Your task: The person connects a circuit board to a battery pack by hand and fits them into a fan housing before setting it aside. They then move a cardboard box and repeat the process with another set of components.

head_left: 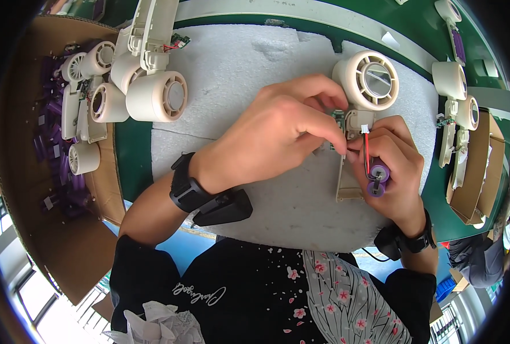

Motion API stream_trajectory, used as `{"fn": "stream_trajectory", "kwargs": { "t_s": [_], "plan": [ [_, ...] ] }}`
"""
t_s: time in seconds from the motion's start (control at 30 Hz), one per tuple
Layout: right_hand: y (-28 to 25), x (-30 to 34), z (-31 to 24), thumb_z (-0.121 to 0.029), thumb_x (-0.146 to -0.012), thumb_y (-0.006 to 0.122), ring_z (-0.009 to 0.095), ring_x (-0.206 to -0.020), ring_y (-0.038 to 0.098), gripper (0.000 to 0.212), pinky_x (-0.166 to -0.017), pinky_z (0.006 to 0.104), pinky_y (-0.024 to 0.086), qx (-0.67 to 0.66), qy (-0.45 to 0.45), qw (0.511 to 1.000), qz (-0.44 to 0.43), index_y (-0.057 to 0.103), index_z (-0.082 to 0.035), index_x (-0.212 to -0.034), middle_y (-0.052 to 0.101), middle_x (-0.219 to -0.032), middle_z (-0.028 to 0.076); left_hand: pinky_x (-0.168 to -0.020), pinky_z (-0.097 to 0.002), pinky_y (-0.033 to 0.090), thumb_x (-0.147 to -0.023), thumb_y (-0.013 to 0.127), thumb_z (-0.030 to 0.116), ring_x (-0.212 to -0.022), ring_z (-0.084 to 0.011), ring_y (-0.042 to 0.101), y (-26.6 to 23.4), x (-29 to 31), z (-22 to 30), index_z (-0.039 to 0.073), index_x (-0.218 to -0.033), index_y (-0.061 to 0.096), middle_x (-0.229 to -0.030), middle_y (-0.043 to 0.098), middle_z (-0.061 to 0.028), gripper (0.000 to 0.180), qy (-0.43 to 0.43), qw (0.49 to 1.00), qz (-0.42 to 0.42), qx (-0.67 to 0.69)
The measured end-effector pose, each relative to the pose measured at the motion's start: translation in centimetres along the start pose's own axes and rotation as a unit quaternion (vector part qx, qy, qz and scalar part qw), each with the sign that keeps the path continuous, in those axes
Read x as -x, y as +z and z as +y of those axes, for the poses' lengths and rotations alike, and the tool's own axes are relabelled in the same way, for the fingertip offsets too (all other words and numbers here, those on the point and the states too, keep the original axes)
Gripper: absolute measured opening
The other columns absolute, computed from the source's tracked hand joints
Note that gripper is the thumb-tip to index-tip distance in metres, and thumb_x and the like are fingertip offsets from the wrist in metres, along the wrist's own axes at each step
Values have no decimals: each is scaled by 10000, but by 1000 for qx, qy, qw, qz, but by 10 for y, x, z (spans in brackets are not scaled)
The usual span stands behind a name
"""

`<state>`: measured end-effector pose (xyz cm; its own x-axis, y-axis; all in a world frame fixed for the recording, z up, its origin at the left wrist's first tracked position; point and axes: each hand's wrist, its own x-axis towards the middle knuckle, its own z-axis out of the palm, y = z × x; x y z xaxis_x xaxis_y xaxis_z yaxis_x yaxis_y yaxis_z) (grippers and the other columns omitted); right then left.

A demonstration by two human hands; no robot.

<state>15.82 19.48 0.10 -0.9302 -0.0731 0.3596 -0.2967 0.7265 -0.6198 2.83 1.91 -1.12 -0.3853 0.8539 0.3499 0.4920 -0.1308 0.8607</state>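
Observation:
A cream handheld fan (371,80) lies on the white foam, its round grille at the far end and its opened handle (348,182) running toward me. My left hand (283,129) reaches over the handle's top, thumb and fingers pinched on a small green circuit board (339,118). In my right hand (394,166) is a purple battery pack (378,175), held against the palm beside the handle. Red and black wires (366,150) run from the pack up to a white plug (364,129). The thumb and index fingertips of both hands nearly meet; what lies between them is partly hidden.
The foam pad (238,69) covers the green table. On the left stands a cardboard box (54,241) with purple battery packs (54,143); cream fans (157,96) are piled over its edge. More fans (450,80) and a smaller carton (477,172) sit at the right.

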Motion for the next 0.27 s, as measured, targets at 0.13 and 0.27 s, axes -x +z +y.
{"fn": "stream_trajectory", "kwargs": {
  "t_s": [0.13,0.27],
  "plan": [
    [3,-2,-2,97,-535,701,264,-731,561,277,-603,339,459,4,4,1000,27,572,-52,-730,596,-713,58,-661,-284,505,-641,664,-135,-783,-171,630,1,3,4,64,-831,715,-941,633,-83,280,-29,999,-14,-35],
    [2,-3,-4,96,-535,702,265,-734,562,282,-605,343,462,6,4,1000,24,581,-53,-741,596,-713,57,-651,-292,507,-652,670,-121,-761,-175,627,1,2,10,72,-846,721,-996,621,-90,279,-41,999,-32,6]
  ]
}}
